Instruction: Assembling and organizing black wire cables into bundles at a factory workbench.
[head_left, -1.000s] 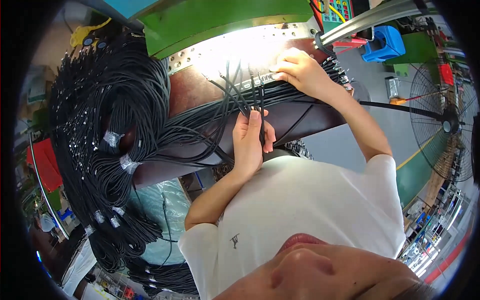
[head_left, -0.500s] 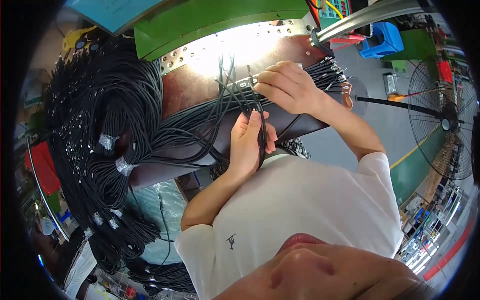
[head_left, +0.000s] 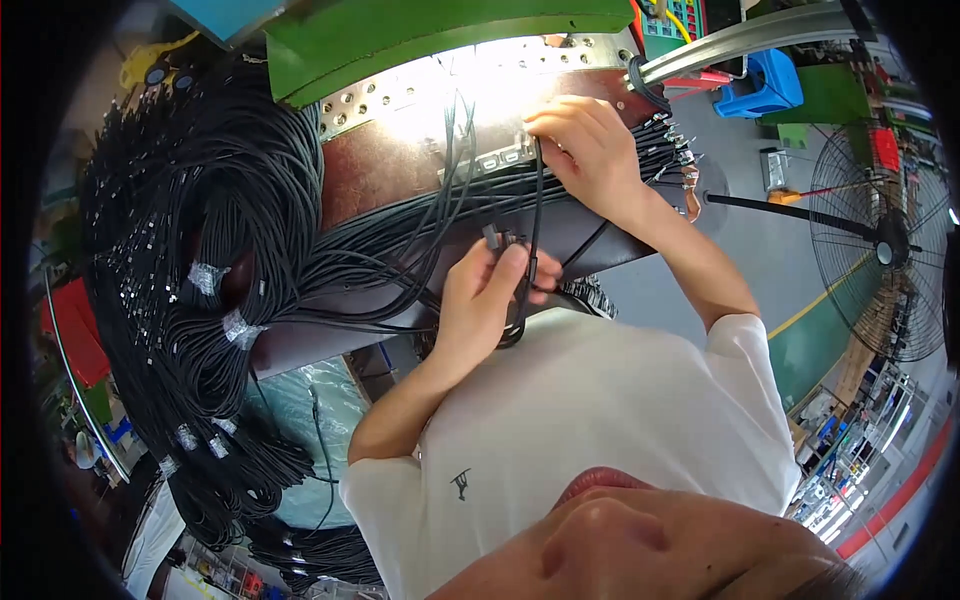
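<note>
Head view: right hand (head_left: 590, 155) pinching black cable (head_left: 539, 205) at right end of metal strip (head_left: 477, 165); left hand (head_left: 478, 302) clasping cable ends (head_left: 491, 237), strip's near side. Seemingly positioning cable; next move calling for alignment.

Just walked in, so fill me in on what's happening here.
A person is handling cables at a lit worktop. The left hand holds dark cable ends; the right hand pinches a black cable near a slotted metal strip. Thick black cable bundles are heaped at left.
</note>
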